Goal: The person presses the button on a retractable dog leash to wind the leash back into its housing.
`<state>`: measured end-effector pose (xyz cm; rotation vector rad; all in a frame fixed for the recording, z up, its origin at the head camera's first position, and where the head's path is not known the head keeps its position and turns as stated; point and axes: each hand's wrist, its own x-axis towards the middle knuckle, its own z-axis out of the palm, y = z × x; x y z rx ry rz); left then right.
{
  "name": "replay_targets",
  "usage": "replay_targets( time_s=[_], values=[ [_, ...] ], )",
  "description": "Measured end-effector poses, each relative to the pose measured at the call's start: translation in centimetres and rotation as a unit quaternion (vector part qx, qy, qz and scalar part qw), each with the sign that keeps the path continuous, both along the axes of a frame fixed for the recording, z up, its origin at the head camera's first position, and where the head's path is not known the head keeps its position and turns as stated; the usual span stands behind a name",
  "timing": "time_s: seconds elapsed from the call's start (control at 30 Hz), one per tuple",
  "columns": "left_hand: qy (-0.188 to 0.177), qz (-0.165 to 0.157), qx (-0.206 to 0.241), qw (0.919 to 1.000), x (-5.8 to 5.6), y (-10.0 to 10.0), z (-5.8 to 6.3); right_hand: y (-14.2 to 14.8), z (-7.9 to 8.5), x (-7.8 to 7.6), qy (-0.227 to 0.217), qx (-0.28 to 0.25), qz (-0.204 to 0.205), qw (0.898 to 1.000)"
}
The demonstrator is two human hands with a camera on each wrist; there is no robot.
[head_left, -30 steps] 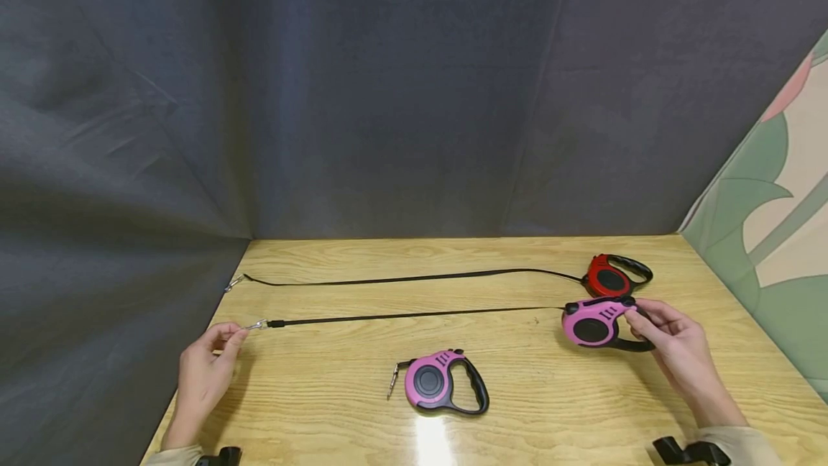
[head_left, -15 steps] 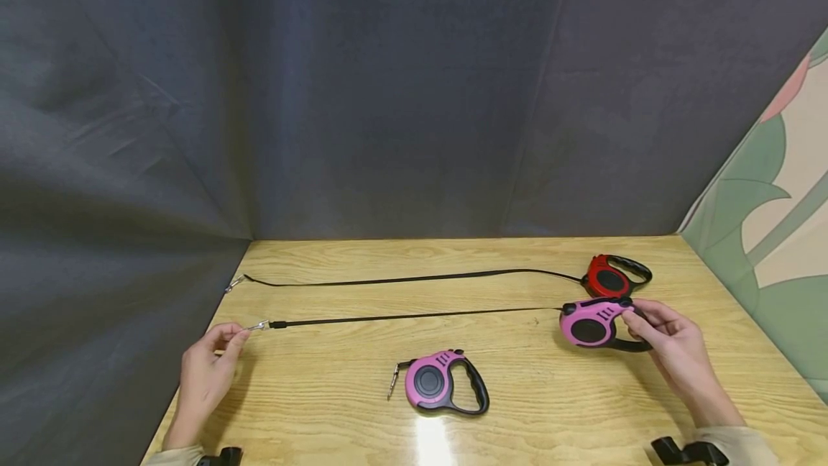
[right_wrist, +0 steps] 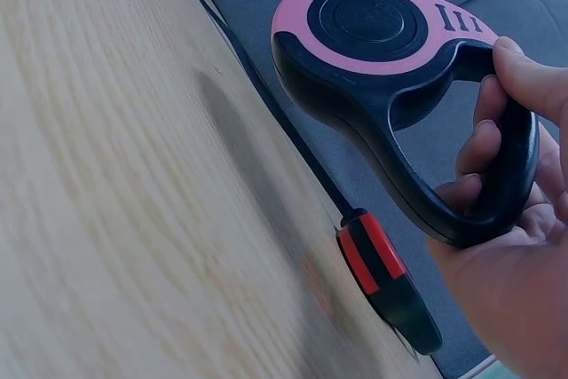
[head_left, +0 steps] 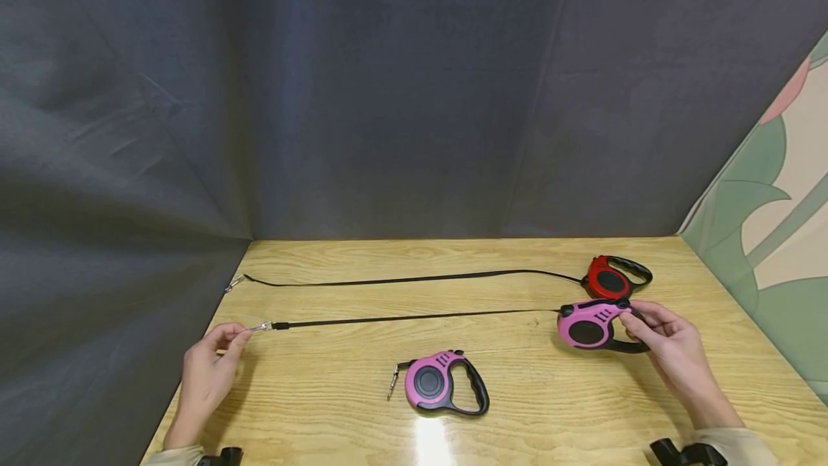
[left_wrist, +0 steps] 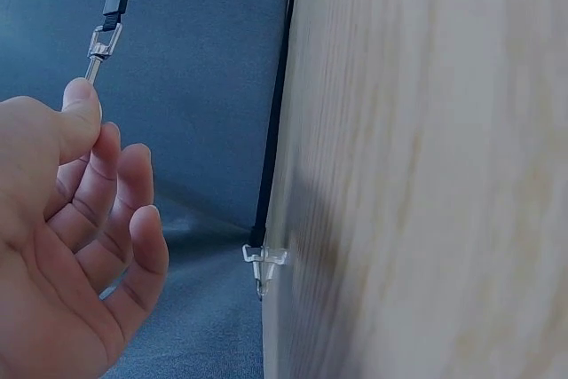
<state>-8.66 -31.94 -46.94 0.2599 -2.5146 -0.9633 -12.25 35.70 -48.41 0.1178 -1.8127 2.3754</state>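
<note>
A pink and black retractable dog leash [head_left: 585, 327] is held up off the table by my right hand [head_left: 675, 340], whose fingers wrap its black handle [right_wrist: 519, 166]. Its black strap [head_left: 414, 317] stretches nearly straight across to the left. At that end my left hand [head_left: 210, 372] pinches the metal snap hook [left_wrist: 94, 64] between thumb and index finger; the other fingers are loosely bent. Behind it lies a red retractable leash [head_left: 609, 279], its strap [head_left: 414, 279] drawn out along the table and its hook [left_wrist: 264, 264] at the left edge.
A second pink leash [head_left: 428, 382] lies near the front middle of the wooden table [head_left: 310, 394], its strap wound in and its hook [head_left: 392, 382] beside it. Dark cloth [head_left: 388, 92] hangs behind and at the left. Leaf-patterned fabric [head_left: 770, 221] borders the right side.
My right hand and the held pink leash have shifted very slightly left and down. The left hand and its hook have drifted a touch right. The leashes on the table stay put.
</note>
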Motion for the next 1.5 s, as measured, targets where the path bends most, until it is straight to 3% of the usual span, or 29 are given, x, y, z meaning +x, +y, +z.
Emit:
replay_targets(
  time_s=[1.5],
  values=[
    [-0.002,-0.032,0.000,0.9995,-0.05,0.87,-0.02,-0.50,0.13,0.01,-0.025,0.021,0.001,0.999]
  ],
)
